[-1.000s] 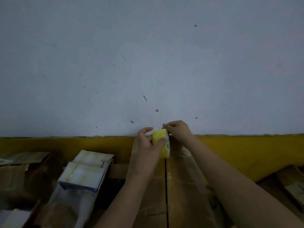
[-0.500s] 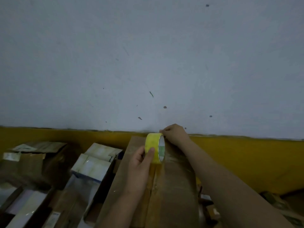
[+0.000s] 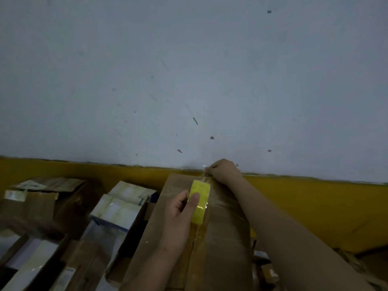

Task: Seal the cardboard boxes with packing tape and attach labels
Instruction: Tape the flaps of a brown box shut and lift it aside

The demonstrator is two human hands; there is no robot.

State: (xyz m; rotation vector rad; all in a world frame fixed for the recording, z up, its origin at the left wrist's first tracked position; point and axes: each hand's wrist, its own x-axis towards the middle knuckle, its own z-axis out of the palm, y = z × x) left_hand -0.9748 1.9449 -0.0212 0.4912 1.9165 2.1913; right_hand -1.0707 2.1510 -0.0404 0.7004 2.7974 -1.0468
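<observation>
My left hand point(image 3: 178, 215) grips the yellow tape roll point(image 3: 199, 201) over the centre seam of the cardboard box point(image 3: 226, 238), so the strip lands on the flap joint. My right hand point(image 3: 223, 170) pinches the tape's free end at the box's far edge, anchoring it, I judge, for the pull toward me. No label visible on this box yet.

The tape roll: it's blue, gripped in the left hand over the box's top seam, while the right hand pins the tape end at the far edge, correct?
Not quite. The head view shows the tape roll is yellow, not blue. The left hand does grip it over the box seam, and the right hand holds the tape end at the far edge.
</observation>
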